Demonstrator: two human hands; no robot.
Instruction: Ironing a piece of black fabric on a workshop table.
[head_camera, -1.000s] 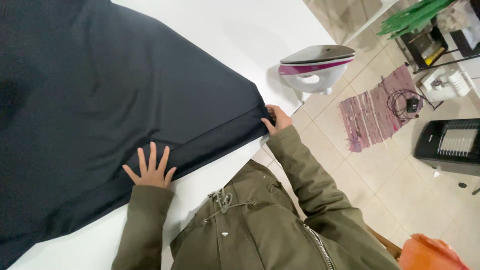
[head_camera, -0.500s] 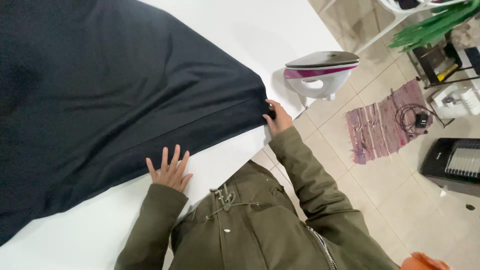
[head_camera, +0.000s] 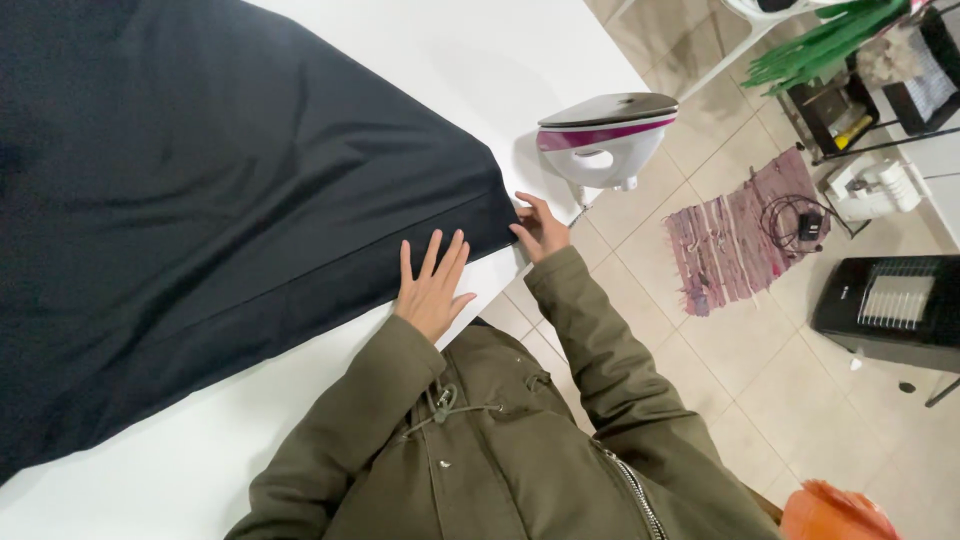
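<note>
A large dark navy cloth (head_camera: 210, 200) lies spread over a white table (head_camera: 450, 60). My left hand (head_camera: 432, 285) rests flat with fingers apart on the cloth's hem near its corner. My right hand (head_camera: 540, 228) pinches the corner of the cloth at the table's edge. An iron (head_camera: 600, 140) in white and magenta stands upright on the table just beyond my right hand. Both of my arms are in olive green jacket sleeves.
Beige tiled floor lies to the right of the table. On it are a striped pink rug (head_camera: 735, 235) with a black cable, a black heater (head_camera: 890, 305), and a shelf with green items (head_camera: 830, 50). An orange object (head_camera: 835, 512) shows at the bottom right.
My left hand has slid along the hem toward the corner, closer to my right hand. The right hand stays at the cloth's corner.
</note>
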